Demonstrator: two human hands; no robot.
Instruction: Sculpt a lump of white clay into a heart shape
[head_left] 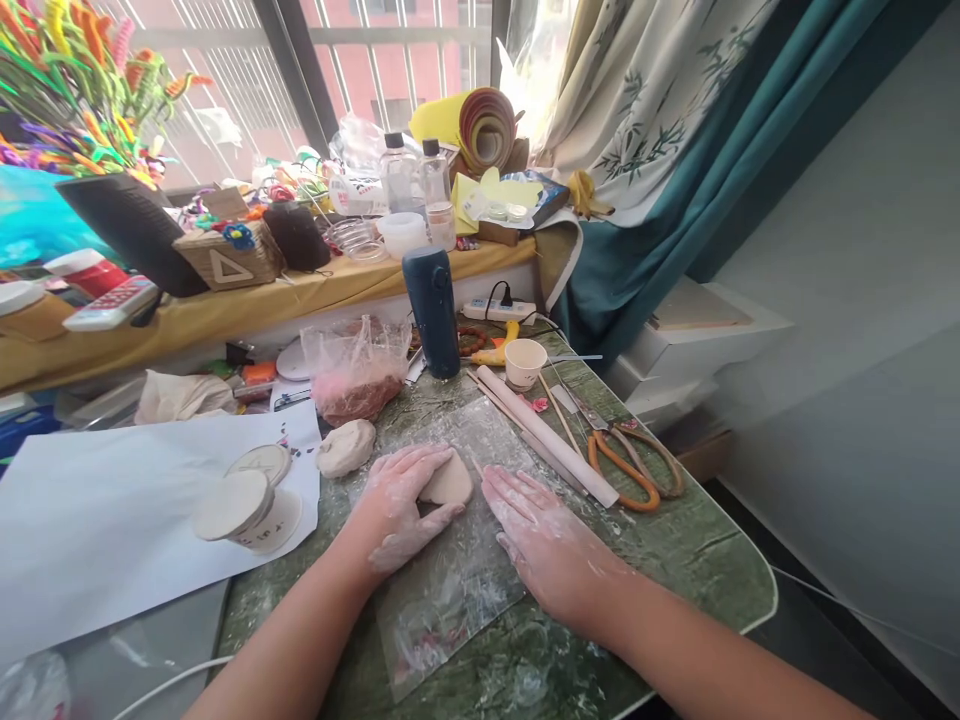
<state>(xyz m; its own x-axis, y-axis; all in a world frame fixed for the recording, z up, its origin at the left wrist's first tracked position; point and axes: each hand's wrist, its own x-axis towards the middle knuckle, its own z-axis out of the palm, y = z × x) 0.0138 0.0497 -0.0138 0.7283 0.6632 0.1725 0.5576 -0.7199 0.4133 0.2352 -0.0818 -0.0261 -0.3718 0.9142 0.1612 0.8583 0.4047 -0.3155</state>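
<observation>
My left hand [405, 500], dusted with white powder, curves around a flat pale clay disc [448, 482], thumb and fingers at its edge. The disc lies on a clear plastic sheet [442, 610]. To its right, my right hand [540, 530] rests flat on the sheet with fingers stretched out and powdery, apart from the disc. A small pale tip shows at its fingertips; what it belongs to is hidden. Behind my left hand sits a thicker lump of clay [346, 448]. Beyond my right hand lie a pale rolling rod [547, 435] and orange-handled scissors [626, 465].
At left, white paper [97, 500] bears a paper cup [259, 515] topped by a round pale disc. Behind stand a pink-filled plastic bag [360, 375], a dark blue bottle [431, 315], a small paper cup [525, 362] and a yellow glue gun [499, 348]. The table's edge [772, 590] curves at right.
</observation>
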